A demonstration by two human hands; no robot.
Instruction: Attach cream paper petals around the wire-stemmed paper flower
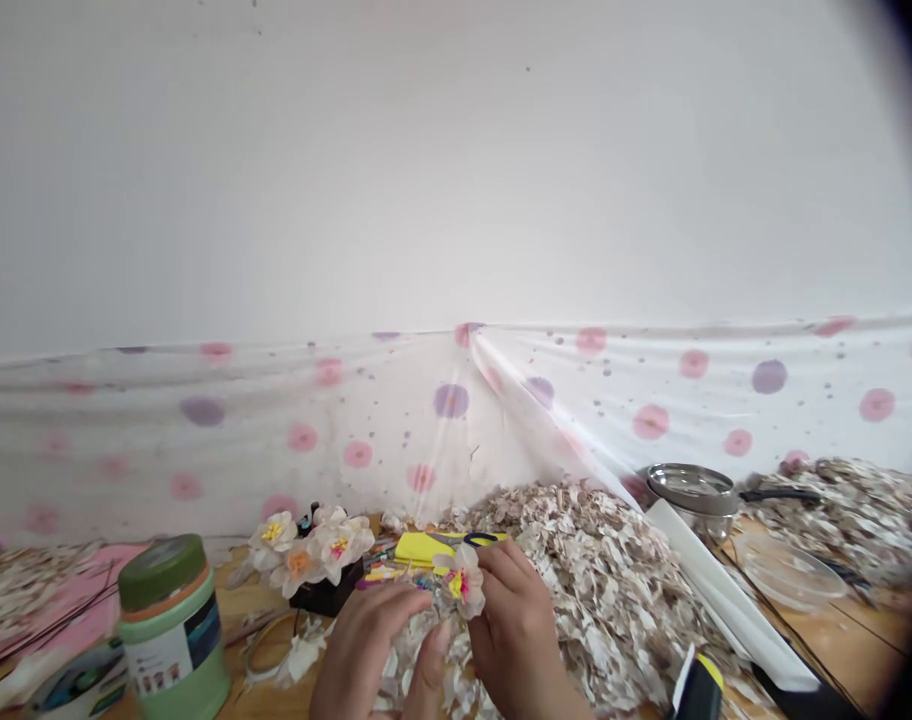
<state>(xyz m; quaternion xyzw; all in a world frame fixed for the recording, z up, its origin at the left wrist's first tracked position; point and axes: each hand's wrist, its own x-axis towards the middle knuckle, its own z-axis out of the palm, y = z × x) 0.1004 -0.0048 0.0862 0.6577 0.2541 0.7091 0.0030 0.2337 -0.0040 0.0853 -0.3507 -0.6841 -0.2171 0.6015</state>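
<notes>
A small handmade flower with pale petals and a yellow and pink centre is held in my right hand, whose fingers are closed around its back. Just left of it, my left hand has its thumb and fingers apart, holding nothing that shows. Behind my left hand stands a group of finished pale flowers with yellow, orange and pink centres, in a black holder. A heap of dry, whitish petals spreads behind and to the right of my hands.
At left stand a green jar and a roll of tape. Scissors lie on a yellow packet. At right are a metal pan, a clear plastic lid, a white strip and a black-and-yellow tool.
</notes>
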